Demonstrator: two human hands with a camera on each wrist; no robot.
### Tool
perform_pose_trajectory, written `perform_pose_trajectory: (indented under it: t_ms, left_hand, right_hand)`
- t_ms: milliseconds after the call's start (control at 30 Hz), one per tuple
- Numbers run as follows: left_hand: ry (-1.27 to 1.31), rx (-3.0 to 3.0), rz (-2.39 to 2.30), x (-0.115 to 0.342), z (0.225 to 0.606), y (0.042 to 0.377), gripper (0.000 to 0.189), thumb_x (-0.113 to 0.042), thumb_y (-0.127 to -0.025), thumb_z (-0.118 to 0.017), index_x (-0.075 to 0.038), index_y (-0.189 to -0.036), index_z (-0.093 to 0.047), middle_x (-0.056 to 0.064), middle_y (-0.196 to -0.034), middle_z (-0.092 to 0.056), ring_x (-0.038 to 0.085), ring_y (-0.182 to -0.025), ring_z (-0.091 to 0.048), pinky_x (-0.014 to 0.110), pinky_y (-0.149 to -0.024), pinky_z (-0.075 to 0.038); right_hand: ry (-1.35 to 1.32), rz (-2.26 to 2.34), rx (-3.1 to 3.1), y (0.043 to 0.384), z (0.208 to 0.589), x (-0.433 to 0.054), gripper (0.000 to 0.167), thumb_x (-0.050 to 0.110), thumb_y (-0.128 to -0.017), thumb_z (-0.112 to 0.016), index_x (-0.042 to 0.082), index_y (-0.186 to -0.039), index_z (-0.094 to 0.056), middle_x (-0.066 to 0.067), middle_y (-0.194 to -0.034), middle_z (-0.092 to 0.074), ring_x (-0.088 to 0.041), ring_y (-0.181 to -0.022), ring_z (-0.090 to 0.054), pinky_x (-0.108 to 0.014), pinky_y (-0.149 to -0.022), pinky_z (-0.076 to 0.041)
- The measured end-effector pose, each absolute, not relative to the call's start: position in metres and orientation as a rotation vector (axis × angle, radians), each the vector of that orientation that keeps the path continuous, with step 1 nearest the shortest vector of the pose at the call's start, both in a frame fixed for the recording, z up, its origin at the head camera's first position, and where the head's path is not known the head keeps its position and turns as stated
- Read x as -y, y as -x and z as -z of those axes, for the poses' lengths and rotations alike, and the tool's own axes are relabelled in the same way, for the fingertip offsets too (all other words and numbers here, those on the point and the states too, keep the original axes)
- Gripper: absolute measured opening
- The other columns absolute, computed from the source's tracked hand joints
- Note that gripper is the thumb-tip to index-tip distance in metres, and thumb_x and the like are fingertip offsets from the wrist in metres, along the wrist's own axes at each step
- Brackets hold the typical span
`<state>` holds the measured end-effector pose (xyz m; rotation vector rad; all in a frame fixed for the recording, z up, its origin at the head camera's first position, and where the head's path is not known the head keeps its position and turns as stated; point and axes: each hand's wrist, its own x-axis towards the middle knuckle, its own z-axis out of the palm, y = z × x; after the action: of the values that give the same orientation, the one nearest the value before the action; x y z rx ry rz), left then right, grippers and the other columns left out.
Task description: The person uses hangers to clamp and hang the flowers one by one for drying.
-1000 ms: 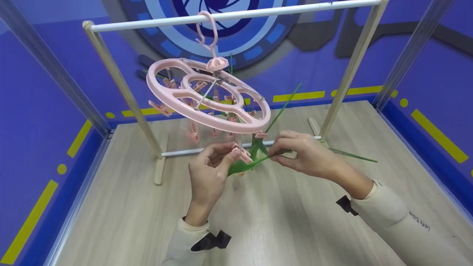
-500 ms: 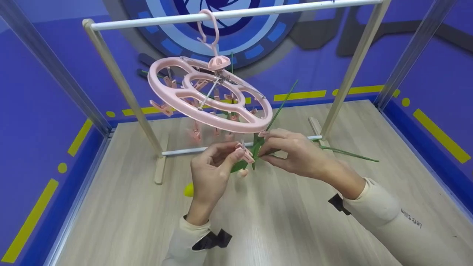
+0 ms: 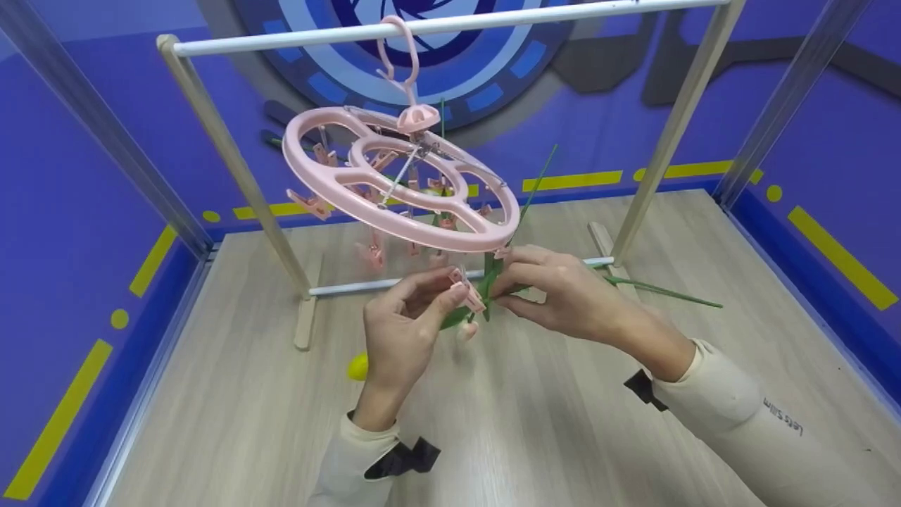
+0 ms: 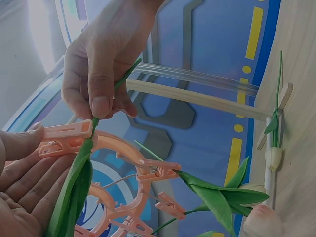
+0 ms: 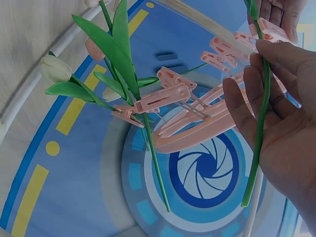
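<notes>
In the head view my left hand (image 3: 399, 327) pinches a pink clothespin (image 3: 466, 290) hanging from a round pink drying hanger (image 3: 422, 238). My right hand (image 3: 563, 292) holds the green stem of an artificial tulip close beside it. The left wrist view has the stem's leaves (image 4: 74, 192) running down past the tip of the clothespin (image 4: 66, 138), with the right thumb and fingers just above. Seen from the right wrist, the bare stem (image 5: 264, 123) crosses my right palm. I cannot tell whether the clothespin grips the stem.
Other tulips hang from the hanger's clips, one with a white bud (image 5: 56, 68). Another tulip lies by the right foot (image 4: 274, 158) of the rack. The rack's white top bar (image 3: 535, 20) carries the hanger. A yellow thing (image 3: 358, 367) shows behind my left wrist.
My right hand has moved left, closer to the clothespin. The yellow thing has come into view beside my left wrist. A long stem behind the hanger has shifted slightly left.
</notes>
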<state>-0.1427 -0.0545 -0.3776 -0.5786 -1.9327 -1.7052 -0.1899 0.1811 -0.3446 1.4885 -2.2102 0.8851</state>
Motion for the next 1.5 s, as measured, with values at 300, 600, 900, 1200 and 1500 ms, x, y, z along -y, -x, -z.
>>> perform_pose_trajectory:
  t_ms: [300, 600, 900, 1200, 1500]
  left_hand:
    - [0.543, 2.005, 1.711, 0.058, 0.374, 0.142, 0.029, -0.007, -0.093, -0.083, 0.000, -0.121, -0.077, 0.003, -0.112, -0.079, 0.017, -0.096, -0.077, 0.035, -0.085, -0.065]
    - [0.550, 2.015, 1.638, 0.070, 0.370, 0.141, 0.033, -0.009, -0.095, -0.082, 0.001, -0.125, -0.075, 0.005, -0.115, -0.079, 0.017, -0.098, -0.077, 0.033, -0.086, -0.064]
    - [0.370, 1.818, 1.598, 0.100, 0.359, 0.143, 0.018, 0.001, -0.098, -0.076, 0.001, -0.115, -0.077, 0.007, -0.111, -0.079, 0.022, -0.096, -0.077, 0.031, -0.086, -0.063]
    - [0.204, 1.778, 1.536, 0.116, 0.356, 0.153, 0.020, 0.002, -0.095, -0.079, 0.003, -0.114, -0.076, 0.010, -0.111, -0.079, 0.016, -0.100, -0.075, 0.029, -0.095, -0.060]
    - [0.260, 1.889, 1.553, 0.113, 0.357, 0.162, 0.024, -0.001, -0.093, -0.081, 0.002, -0.116, -0.077, 0.008, -0.114, -0.078, 0.019, -0.105, -0.075, 0.029, -0.096, -0.060]
  right_hand:
    - [-1.505, -0.905, 2.167, 0.188, 0.345, -0.181, 0.023, -0.005, -0.086, -0.086, 0.006, -0.102, -0.075, -0.005, -0.109, -0.071, -0.021, -0.100, -0.069, -0.033, -0.085, -0.064]
    - [-1.507, -0.914, 2.136, 0.187, 0.343, -0.183, 0.025, -0.006, -0.085, -0.086, 0.006, -0.104, -0.076, -0.004, -0.105, -0.071, -0.021, -0.095, -0.069, -0.033, -0.081, -0.064]
    - [-1.496, -0.912, 2.128, 0.190, 0.345, -0.192, 0.027, -0.009, -0.085, -0.085, 0.008, -0.104, -0.077, -0.002, -0.096, -0.068, -0.017, -0.086, -0.066, -0.026, -0.074, -0.060]
    - [-1.461, -0.913, 2.170, 0.193, 0.348, -0.199, 0.027, -0.010, -0.084, -0.085, 0.007, -0.104, -0.078, -0.002, -0.095, -0.067, -0.017, -0.085, -0.065, -0.011, -0.078, -0.051]
    - [-1.440, -0.925, 2.213, 0.192, 0.349, -0.200, 0.029, -0.011, -0.084, -0.085, 0.007, -0.105, -0.078, -0.001, -0.096, -0.069, -0.017, -0.088, -0.066, -0.013, -0.078, -0.054]
